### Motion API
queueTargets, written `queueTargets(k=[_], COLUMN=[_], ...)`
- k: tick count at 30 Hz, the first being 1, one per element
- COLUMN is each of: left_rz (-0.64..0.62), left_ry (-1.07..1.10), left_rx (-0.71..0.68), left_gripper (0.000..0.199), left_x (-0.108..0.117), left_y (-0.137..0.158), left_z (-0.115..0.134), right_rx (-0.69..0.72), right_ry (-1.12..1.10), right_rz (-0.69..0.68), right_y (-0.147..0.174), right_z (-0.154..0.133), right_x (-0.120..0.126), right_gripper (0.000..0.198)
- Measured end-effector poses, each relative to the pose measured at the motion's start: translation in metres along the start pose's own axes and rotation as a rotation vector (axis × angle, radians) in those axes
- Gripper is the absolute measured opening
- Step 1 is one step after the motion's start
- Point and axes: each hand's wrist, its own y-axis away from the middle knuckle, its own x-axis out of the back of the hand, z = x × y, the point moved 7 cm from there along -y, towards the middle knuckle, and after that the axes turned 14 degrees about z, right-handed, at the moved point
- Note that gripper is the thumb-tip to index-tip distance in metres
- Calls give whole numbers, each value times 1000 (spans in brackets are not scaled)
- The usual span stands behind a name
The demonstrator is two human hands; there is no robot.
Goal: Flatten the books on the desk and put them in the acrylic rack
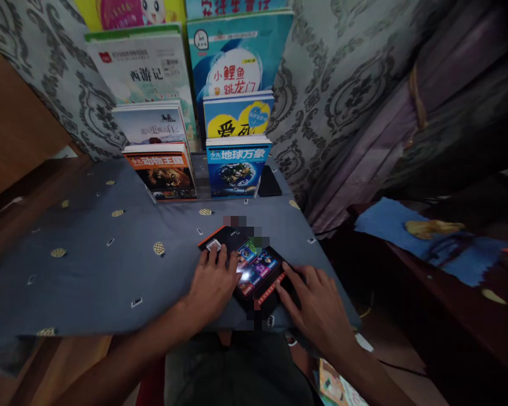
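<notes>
A dark book [258,268] with an orange edge lies slantwise near the front of the cloth-covered table. Rows of small coloured pictures and a red strip show on its cover, and parts of it are blurred out. My left hand [215,276] rests on its left side, fingers stretched over a white label. On the right side, my right hand [313,296] touches the book's edge with thumb and index fingertip, the two held apart. The other right fingers are bent and partly hidden.
Upright books stand in two stacks at the back, with an orange-topped book [167,175] and a blue book [237,169] in front. A black flat device [270,181] lies beside them. Right of the table, a blue cloth [389,225] covers a dark surface.
</notes>
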Motion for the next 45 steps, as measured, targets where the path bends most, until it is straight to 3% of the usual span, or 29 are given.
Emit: queueTargets(k=[5, 9, 13, 17, 20, 24, 32, 40, 45], left_rz=[34, 41, 100, 99, 104, 110, 127, 45, -18], left_ry=[92, 160, 95, 60, 87, 69, 81, 103, 79], left_rx=[-49, -61, 61, 120, 104, 101, 84, -13, -47], left_gripper=[40, 36, 35, 40, 43, 40, 40, 37, 41], left_x=[-13, -11, -11, -19, -21, -21, -24, -29, -29], left_y=[-17, -23, -22, -22, -22, -23, -22, -37, -52], left_z=[-12, -21, -36, -46, -46, -46, -45, -58, -60], right_rx=[-7, -6, 82, 216, 225, 184, 7, -109, -35], right_ry=[-225, -248, -335, -453, -494, -514, -434, -539, -505], right_rz=[-12, -74, -135, -214, -261, -226, -151, -111, -105], right_y=[7, -20, -66, -97, -106, -108, -103, -110, -113], right_z=[-14, -13, -31, -66, -75, -60, 8, 27, 29], right_x=[12, 8, -19, -62, -86, -93, -91, -90, -86], right_gripper=[36, 41, 34, 53, 55, 46, 43, 35, 31])
